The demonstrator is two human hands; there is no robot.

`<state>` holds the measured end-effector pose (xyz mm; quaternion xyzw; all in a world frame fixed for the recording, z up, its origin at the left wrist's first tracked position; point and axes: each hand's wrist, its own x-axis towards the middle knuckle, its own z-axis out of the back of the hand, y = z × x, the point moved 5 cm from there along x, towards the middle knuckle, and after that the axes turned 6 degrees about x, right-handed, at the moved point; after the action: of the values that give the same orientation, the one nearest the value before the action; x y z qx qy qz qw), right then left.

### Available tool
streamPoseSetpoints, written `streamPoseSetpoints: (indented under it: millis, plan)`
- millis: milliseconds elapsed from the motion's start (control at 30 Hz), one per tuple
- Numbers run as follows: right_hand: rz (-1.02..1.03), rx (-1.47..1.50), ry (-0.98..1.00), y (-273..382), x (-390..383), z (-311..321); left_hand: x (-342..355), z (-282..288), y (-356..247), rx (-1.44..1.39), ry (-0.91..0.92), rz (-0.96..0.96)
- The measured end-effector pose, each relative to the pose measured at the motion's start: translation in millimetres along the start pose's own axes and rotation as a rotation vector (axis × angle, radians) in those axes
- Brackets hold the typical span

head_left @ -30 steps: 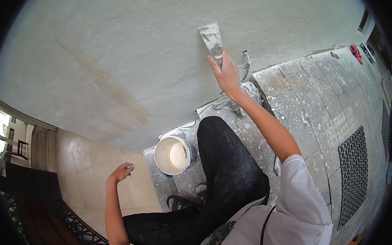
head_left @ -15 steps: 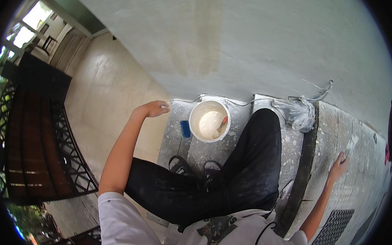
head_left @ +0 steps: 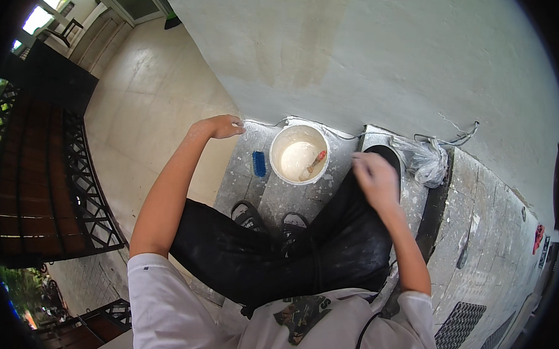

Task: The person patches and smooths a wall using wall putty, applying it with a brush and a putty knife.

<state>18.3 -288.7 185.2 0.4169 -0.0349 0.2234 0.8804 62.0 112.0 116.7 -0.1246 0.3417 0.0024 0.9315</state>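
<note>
A pale, unevenly finished wall [head_left: 409, 61] with a brownish patch [head_left: 313, 39] rises over a grey tiled floor [head_left: 272, 205] flecked white, while smooth beige flooring [head_left: 152, 94] runs off leftward toward a dark lattice railing [head_left: 95, 185]. On the grey tiles, between the person's sandals and the wall, stands a white bucket [head_left: 300, 134] of creamy mix [head_left: 294, 158], a red-handled brush [head_left: 318, 160] leaning inside; a blue bristled brush [head_left: 259, 163] lies just beside it. A scraper [head_left: 466, 248] lies on the raised paving [head_left: 498, 246] at the right, near a perforated mat [head_left: 462, 326]. The left hand [head_left: 222, 127] hangs near the wall's foot, fingers bent together; whether anything is pinched there cannot be told. The right hand [head_left: 379, 179], above the knee, is motion-blurred, so its grip cannot be told. The brush's bristle end is hard to make out against the mix, the crumpled plastic bag's [head_left: 429, 165] contents are unclear, and the fisheye rim cuts off the railing.
</note>
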Motion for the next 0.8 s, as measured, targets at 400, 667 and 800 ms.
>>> streamPoseSetpoints:
  millis: [400, 667, 800]
  plan:
    - [0.435, -1.120, 0.931, -97, 51, -249, -3, -1, 5, -0.016, -0.018, -0.032]
    - [0.140, -0.642, 0.892, -81, 57, -197, 3, 1, 7, 0.040, 0.013, 0.030]
    - [0.189, -0.559, 0.821, -42, 68, -136, 12, 1, 5, 0.019, 0.017, 0.012]
